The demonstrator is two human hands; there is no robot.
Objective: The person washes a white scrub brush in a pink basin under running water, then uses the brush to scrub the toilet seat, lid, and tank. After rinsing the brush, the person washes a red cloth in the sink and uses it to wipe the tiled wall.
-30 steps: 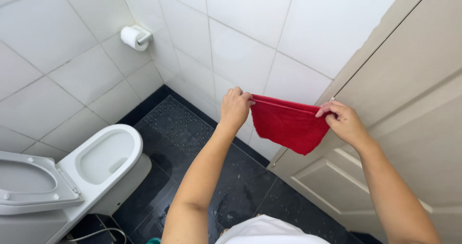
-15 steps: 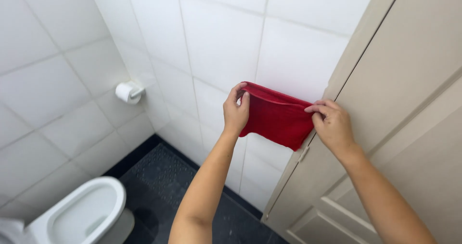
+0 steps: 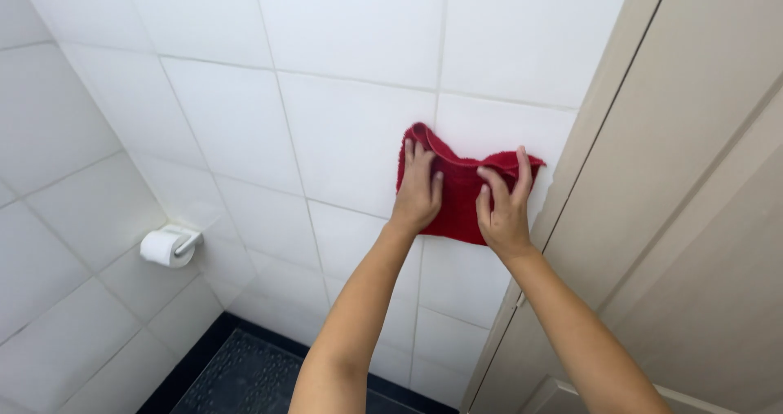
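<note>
A red cloth (image 3: 458, 192) is pressed flat against the white tiled wall (image 3: 342, 128), close to the door frame. My left hand (image 3: 418, 190) lies on the cloth's left part with its fingers spread upward. My right hand (image 3: 504, 206) presses the cloth's right part, with fingertips near its top edge. Both forearms reach up from the bottom of the view.
A beige door (image 3: 701, 218) and its frame (image 3: 571, 177) stand just right of the cloth. A toilet paper roll on a holder (image 3: 163, 247) hangs on the left wall. Dark floor (image 3: 245, 377) shows at the bottom.
The cloth, held stretched between both hands in the air, is now pressed against the wall higher up. The view has tilted upward, and the toilet has dropped out of sight.
</note>
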